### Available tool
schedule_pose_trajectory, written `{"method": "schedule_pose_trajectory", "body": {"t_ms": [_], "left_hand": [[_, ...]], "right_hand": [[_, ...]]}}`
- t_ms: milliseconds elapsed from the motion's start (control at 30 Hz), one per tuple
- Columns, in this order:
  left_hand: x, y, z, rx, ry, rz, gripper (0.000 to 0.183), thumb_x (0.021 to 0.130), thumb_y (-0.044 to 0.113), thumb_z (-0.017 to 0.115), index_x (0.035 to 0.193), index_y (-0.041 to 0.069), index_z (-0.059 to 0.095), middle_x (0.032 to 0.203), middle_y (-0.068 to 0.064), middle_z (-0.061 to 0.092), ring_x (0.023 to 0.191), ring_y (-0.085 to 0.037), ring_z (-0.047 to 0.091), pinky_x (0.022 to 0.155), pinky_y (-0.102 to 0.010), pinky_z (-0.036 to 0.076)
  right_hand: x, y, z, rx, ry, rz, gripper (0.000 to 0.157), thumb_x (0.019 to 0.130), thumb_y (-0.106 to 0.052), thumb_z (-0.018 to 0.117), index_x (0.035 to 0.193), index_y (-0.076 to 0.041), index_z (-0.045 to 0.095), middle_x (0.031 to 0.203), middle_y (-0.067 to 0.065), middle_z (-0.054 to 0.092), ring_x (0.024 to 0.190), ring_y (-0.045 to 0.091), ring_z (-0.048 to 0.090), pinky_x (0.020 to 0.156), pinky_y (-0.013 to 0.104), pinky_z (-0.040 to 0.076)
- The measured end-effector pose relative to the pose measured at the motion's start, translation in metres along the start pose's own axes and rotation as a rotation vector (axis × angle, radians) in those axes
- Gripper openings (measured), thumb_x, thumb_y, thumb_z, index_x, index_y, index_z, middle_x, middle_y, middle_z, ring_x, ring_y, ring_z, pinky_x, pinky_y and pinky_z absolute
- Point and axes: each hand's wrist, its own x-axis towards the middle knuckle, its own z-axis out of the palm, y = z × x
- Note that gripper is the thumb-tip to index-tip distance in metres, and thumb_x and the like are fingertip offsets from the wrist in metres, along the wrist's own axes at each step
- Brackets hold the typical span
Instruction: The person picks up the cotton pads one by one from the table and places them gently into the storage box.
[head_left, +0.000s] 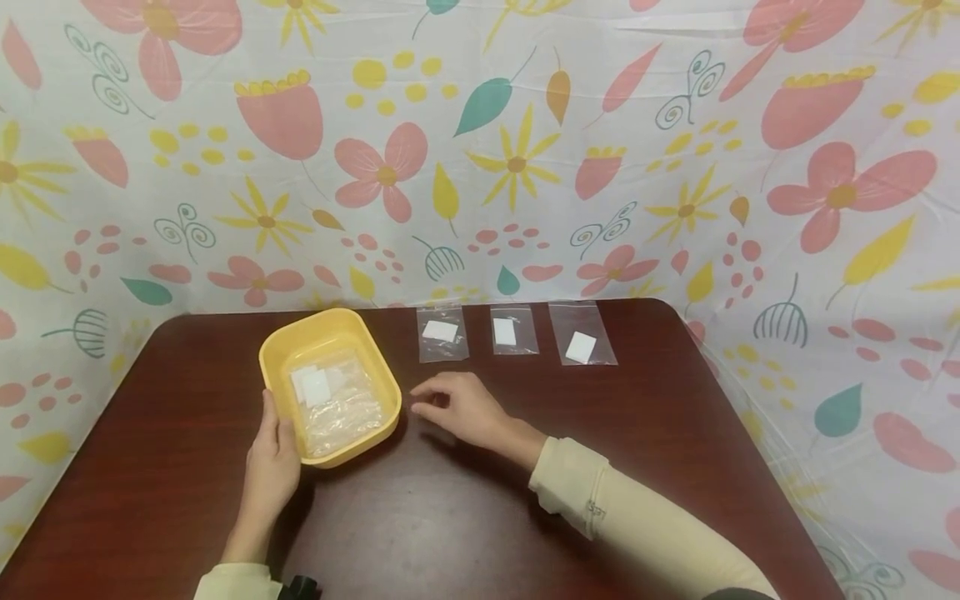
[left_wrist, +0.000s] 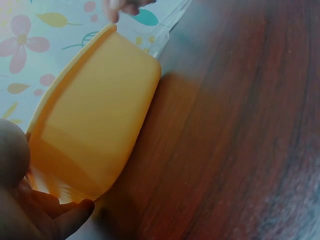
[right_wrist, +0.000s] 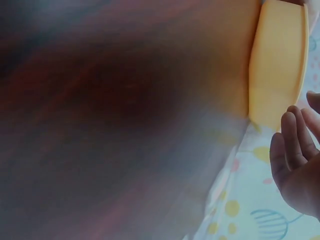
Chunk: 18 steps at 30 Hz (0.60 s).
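At the left of the table, my left hand [head_left: 272,467] grips the near left side of a yellow plastic basin [head_left: 386,408], thumb at the rim and fingers underneath. In the left wrist view the basin's outer wall [left_wrist: 100,105] is tilted beside that hand [left_wrist: 30,205]. Inside lie clear plastic bags [head_left: 345,425] with white rectangular pieces [head_left: 317,387]. Just right of the basin hovers my right hand [head_left: 465,408], fingers loosely bent and holding nothing. The right wrist view has its fingers [right_wrist: 292,142] close to the basin wall [right_wrist: 277,65].
Along the table's back edge lie three clear zip bags: a left one [head_left: 442,352], a middle one [head_left: 525,337] and a right one [head_left: 581,321]. Each contains a white piece. A flower-patterned cloth [head_left: 480,167] hangs behind the dark wooden table [head_left: 465,533].
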Motion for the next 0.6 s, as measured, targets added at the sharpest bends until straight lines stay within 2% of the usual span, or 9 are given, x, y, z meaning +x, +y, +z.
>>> {"method": "schedule_pose_trajectory", "body": {"t_ms": [133, 400, 600], "left_hand": [[0.000, -0.001, 0.000, -0.002, -0.007, 0.000, 0.058, 0.111, 0.020, 0.032, 0.162, 0.017, 0.004, 0.166, -0.010, 0.012, 0.148, -0.038, 0.019, 0.118, -0.055, 0.019], [-0.001, -0.003, 0.001, 0.007, -0.016, -0.028, 0.058, 0.111, 0.023, 0.031, 0.162, 0.021, 0.003, 0.166, -0.007, 0.011, 0.148, -0.038, 0.019, 0.118, -0.056, 0.019], [0.000, -0.002, 0.001, 0.000, -0.001, -0.013, 0.058, 0.111, 0.022, 0.032, 0.162, 0.018, 0.005, 0.166, -0.008, 0.012, 0.149, -0.038, 0.019, 0.119, -0.054, 0.018]], "right_hand": [[-0.017, 0.011, -0.011, 0.029, 0.012, 0.029, 0.025, 0.090, -0.021, 0.078, 0.112, -0.009, 0.077, 0.100, -0.005, 0.074, 0.084, 0.005, 0.063, 0.076, 0.029, 0.056], [-0.052, 0.041, -0.036, 0.066, 0.074, 0.062, 0.025, 0.089, -0.016, 0.079, 0.113, -0.007, 0.077, 0.092, -0.005, 0.073, 0.070, 0.007, 0.063, 0.068, 0.028, 0.056], [-0.080, 0.063, -0.056, 0.054, 0.131, 0.125, 0.025, 0.088, -0.016, 0.080, 0.112, -0.007, 0.077, 0.096, -0.003, 0.075, 0.080, 0.007, 0.066, 0.072, 0.032, 0.057]]}}
